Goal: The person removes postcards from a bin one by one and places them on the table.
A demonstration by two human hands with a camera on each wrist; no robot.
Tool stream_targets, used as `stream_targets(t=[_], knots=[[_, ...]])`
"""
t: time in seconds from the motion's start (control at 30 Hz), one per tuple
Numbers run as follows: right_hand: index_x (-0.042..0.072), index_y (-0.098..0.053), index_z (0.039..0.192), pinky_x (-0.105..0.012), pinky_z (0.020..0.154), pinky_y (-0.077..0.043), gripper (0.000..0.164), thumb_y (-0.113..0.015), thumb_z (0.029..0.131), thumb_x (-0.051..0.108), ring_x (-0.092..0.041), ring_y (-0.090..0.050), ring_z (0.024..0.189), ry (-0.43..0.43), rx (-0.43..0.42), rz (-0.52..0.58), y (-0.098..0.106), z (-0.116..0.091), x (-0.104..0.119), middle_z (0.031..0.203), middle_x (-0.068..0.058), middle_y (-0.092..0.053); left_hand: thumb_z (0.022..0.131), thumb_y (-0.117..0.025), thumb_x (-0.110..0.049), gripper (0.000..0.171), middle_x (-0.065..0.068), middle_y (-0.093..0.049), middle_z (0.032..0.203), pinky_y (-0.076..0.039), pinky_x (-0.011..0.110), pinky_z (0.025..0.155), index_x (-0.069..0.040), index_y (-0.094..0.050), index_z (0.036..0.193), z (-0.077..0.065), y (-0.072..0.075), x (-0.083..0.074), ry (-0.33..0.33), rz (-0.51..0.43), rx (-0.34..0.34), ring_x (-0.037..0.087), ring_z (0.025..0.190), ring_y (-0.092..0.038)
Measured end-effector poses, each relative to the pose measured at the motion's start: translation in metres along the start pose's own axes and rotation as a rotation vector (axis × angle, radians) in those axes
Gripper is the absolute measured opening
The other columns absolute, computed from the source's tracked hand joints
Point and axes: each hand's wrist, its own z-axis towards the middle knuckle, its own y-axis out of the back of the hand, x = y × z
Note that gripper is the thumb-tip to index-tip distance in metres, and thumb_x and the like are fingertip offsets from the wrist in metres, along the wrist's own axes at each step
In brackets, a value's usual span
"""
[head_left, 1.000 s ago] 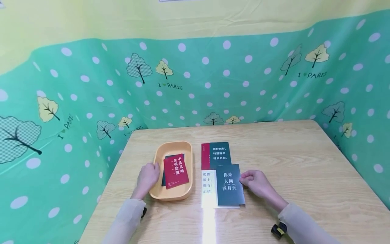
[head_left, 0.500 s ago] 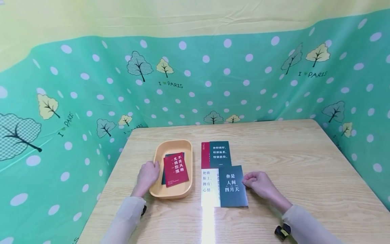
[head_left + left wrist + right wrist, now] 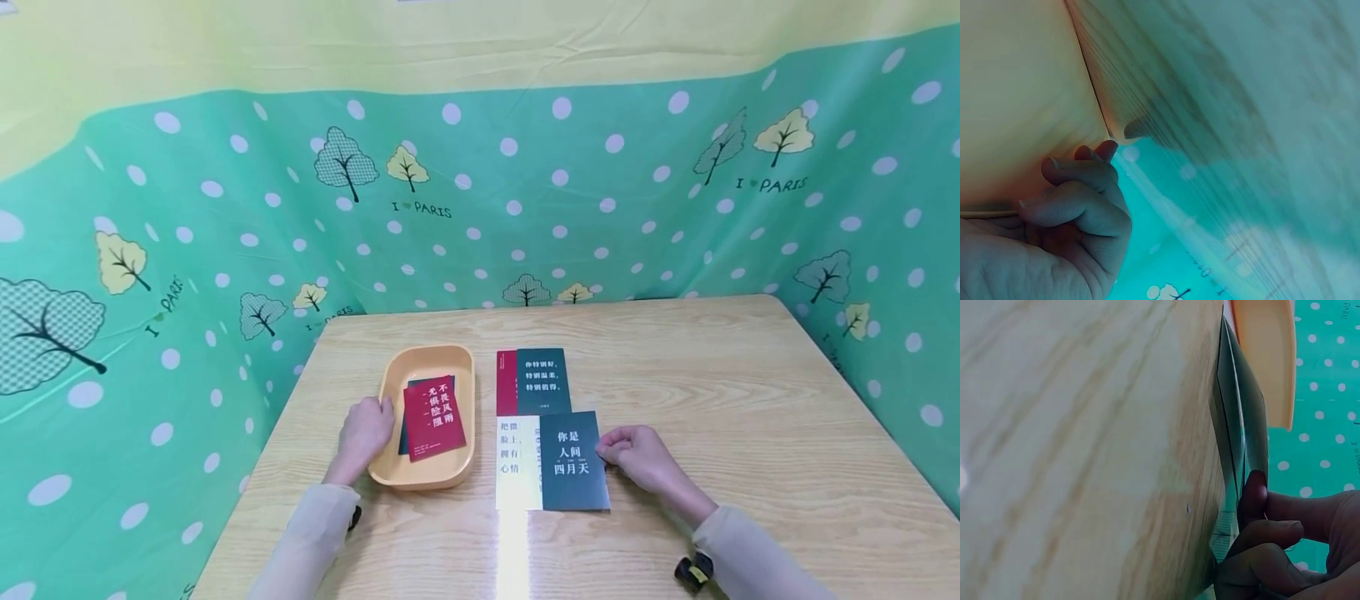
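Note:
My left hand (image 3: 365, 439) grips the left wall of a peach-orange plastic bin (image 3: 389, 477), fingers curled along the wall in the left wrist view. Inside the bin a red card (image 3: 433, 433) with white writing lies over a dark green card (image 3: 402, 437). With thumb and index finger, my right hand (image 3: 637, 454) pinches the right edge of another dark green card (image 3: 574, 492). This card overlaps a white card (image 3: 517, 487) with dark writing. In the right wrist view the pinched card (image 3: 1254, 425) shows nearly edge-on, close over the table.
Behind the white card, a dark green card (image 3: 546, 396) partly covers a red card (image 3: 506, 396). The wooden table (image 3: 697, 358) is bounded at the back and sides by a green dotted cloth (image 3: 540, 225). A glare streak crosses the table front.
Over the first half second the pinched dark green card slid right and slightly down, uncovering more of the white card; since then it has stayed nearly still. The left hand and bin have not moved.

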Motion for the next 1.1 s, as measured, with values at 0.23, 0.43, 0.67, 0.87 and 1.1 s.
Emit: stream_targets(t=[0.23, 0.43, 0.67, 0.87, 1.1], knots=[[-0.004, -0.071, 0.098, -0.033, 0.076, -0.049, 0.009, -0.070, 0.096, 0.005, -0.020, -0.063, 0.078, 0.004, -0.002, -0.020, -0.0006, 0.0001, 0.0003, 0.080, -0.006, -0.070, 0.110, -0.040, -0.030, 0.045, 0.014, -0.057, 0.071, -0.047, 0.036, 0.050, -0.001, -0.061, 0.082, -0.0001, -0.0002, 0.0009, 0.002, 0.001, -0.001, 0.026, 0.061, -0.059], [0.001, -0.074, 0.095, -0.035, 0.079, -0.047, 0.009, -0.071, 0.097, 0.009, -0.019, -0.062, 0.080, -0.035, -0.022, -0.096, -0.0008, 0.0004, 0.0004, 0.080, -0.002, -0.071, 0.110, -0.040, -0.030, 0.045, 0.014, -0.057, 0.071, -0.048, 0.036, 0.051, -0.001, -0.061, 0.082, -0.0008, -0.0013, 0.0014, 0.005, 0.001, 0.002, 0.027, 0.062, -0.060], [0.003, -0.072, 0.088, -0.032, 0.071, -0.044, 0.012, -0.073, 0.097, 0.012, -0.019, -0.061, 0.071, -0.014, -0.018, -0.138, -0.0010, 0.0008, 0.0014, 0.071, -0.002, -0.069, 0.111, -0.038, -0.031, 0.046, 0.013, -0.056, 0.070, -0.048, 0.033, 0.049, 0.000, -0.061, 0.085, 0.0010, -0.0009, 0.0003, 0.019, -0.017, 0.020, 0.024, 0.059, -0.058], [0.005, -0.070, 0.084, -0.030, 0.063, -0.040, 0.015, -0.072, 0.097, 0.013, -0.019, -0.057, 0.065, -0.007, -0.012, -0.166, -0.0003, -0.0011, 0.0034, 0.067, -0.003, -0.067, 0.111, -0.038, -0.031, 0.046, 0.013, -0.055, 0.069, -0.047, 0.032, 0.049, -0.001, -0.061, 0.083, 0.0018, -0.0012, 0.0006, 0.012, -0.017, 0.017, 0.024, 0.058, -0.057], [0.005, -0.069, 0.083, -0.030, 0.064, -0.041, 0.017, -0.073, 0.097, 0.014, -0.019, -0.057, 0.068, -0.007, -0.011, -0.203, 0.0004, -0.0003, 0.0053, 0.068, -0.003, -0.066, 0.111, -0.039, -0.031, 0.046, 0.013, -0.056, 0.069, -0.046, 0.033, 0.049, -0.002, -0.060, 0.082, 0.0018, -0.0015, 0.0015, 0.003, -0.018, 0.005, 0.024, 0.058, -0.057]])
